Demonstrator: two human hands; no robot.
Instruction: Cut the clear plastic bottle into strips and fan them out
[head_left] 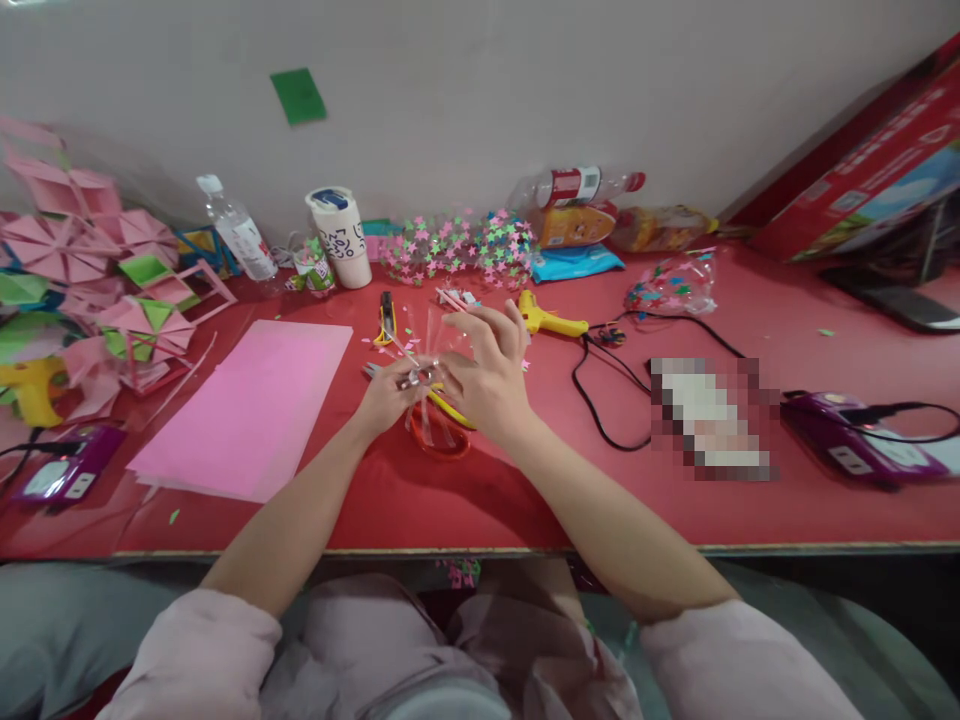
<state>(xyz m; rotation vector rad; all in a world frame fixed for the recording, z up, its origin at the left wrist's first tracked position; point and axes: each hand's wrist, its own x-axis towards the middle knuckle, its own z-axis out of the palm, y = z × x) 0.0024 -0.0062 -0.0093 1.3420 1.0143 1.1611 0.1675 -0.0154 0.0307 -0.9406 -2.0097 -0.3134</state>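
Above the middle of the red table, my left hand (pixel 391 396) is closed on a clear plastic piece cut into thin strips (pixel 430 425). The strips splay up and down around the fingers. My right hand (pixel 491 375) is at its right side, the thumb and lower fingers against the plastic and the other fingers bent and raised. Just beneath, partly covered, lie scissors with red handles (pixel 442 450) and pliers with yellow handles (pixel 450 408). A yellow and black utility knife (pixel 386 318) lies behind my left hand. To the right rests a yellow glue gun (pixel 551 318).
Pink paper sheets (pixel 247 410) lie at left, beside folded paper shapes (pixel 75 240). Along the wall stand a water bottle (pixel 241 232), a white cup (pixel 341 240) and star-filled clear plastic (pixel 457 245). A black cable (pixel 581 390) and purple power strip (pixel 855 435) lie right.
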